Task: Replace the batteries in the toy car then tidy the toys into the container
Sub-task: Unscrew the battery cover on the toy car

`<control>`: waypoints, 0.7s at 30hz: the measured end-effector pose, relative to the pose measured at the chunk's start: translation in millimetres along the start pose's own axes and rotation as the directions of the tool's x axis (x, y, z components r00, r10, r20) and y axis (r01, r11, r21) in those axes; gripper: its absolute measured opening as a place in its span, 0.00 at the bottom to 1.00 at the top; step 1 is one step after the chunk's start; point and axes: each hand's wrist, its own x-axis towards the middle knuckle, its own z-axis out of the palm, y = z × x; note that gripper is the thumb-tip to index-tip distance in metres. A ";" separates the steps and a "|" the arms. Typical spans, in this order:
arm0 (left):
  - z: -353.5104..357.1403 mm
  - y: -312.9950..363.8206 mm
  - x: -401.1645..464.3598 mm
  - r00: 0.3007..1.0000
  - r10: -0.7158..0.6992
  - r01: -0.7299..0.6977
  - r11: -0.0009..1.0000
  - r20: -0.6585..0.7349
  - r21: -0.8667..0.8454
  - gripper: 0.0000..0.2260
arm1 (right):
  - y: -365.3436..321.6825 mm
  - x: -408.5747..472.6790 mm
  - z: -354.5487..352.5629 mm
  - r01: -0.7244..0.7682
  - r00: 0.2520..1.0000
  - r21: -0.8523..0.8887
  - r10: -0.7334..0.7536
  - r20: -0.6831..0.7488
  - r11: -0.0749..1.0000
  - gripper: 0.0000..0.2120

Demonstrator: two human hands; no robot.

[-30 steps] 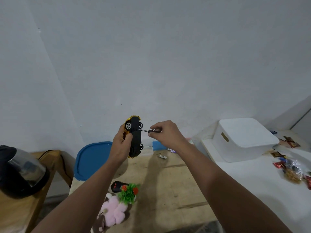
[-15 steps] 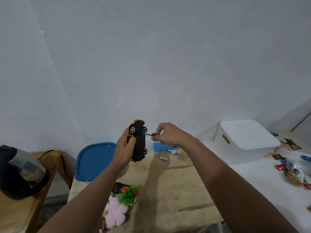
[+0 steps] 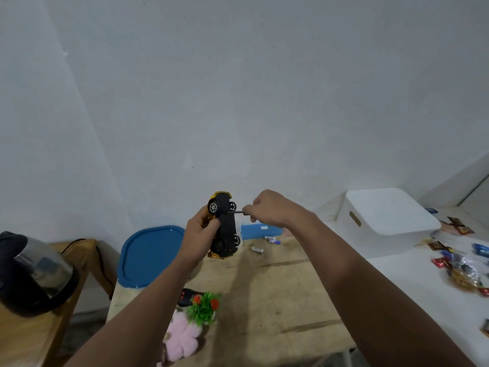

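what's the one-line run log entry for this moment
step: unscrewing car underside | left hand: holds toy car upright | right hand: grips screwdriver, tip at chassis | loose batteries on wooden table

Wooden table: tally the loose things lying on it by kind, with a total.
Batteries: 2, one alone, one by the blue box
Blue box: 1
Black remote: 1
Toy plant: 1
Pink plush: 1
Total: 6
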 end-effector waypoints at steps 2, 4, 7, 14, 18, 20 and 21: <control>-0.4 -0.2 -0.1 1.000 -0.002 0.002 1.000 -0.004 0.001 0.16 | 0.6 0.2 0.7 0.014 1.000 -0.035 -0.014 0.002 0.999 0.19; -0.1 0.3 0.2 1.000 -0.002 0.002 1.000 -0.006 -0.001 0.16 | 0.7 0.1 0.5 0.010 1.000 -0.047 -0.011 -0.006 0.999 0.22; 0.6 3.3 -1.1 1.000 0.005 -0.005 1.000 -0.005 -0.012 0.17 | 0.0 -1.7 -5.1 -0.004 1.000 -0.008 0.004 0.024 1.000 0.20; 4.2 7.3 -5.1 1.000 0.008 -0.008 1.000 0.009 -0.010 0.18 | -1.5 -3.3 -9.3 0.035 0.999 -0.061 -0.034 0.007 0.998 0.20; 4.0 6.2 -3.6 1.000 0.000 0.000 1.000 0.001 -0.022 0.18 | -2.1 -4.2 -12.2 0.030 0.999 -0.086 -0.026 0.044 0.996 0.15; 3.0 6.5 -2.4 1.000 0.003 -0.003 1.000 -0.001 -0.025 0.17 | -2.5 -5.1 -11.9 0.036 0.999 -0.105 -0.032 0.042 0.994 0.15; 3.0 6.6 -1.5 1.000 0.006 -0.006 1.000 0.001 -0.024 0.17 | -2.6 -5.2 -12.7 0.025 0.999 -0.086 -0.021 0.041 0.996 0.16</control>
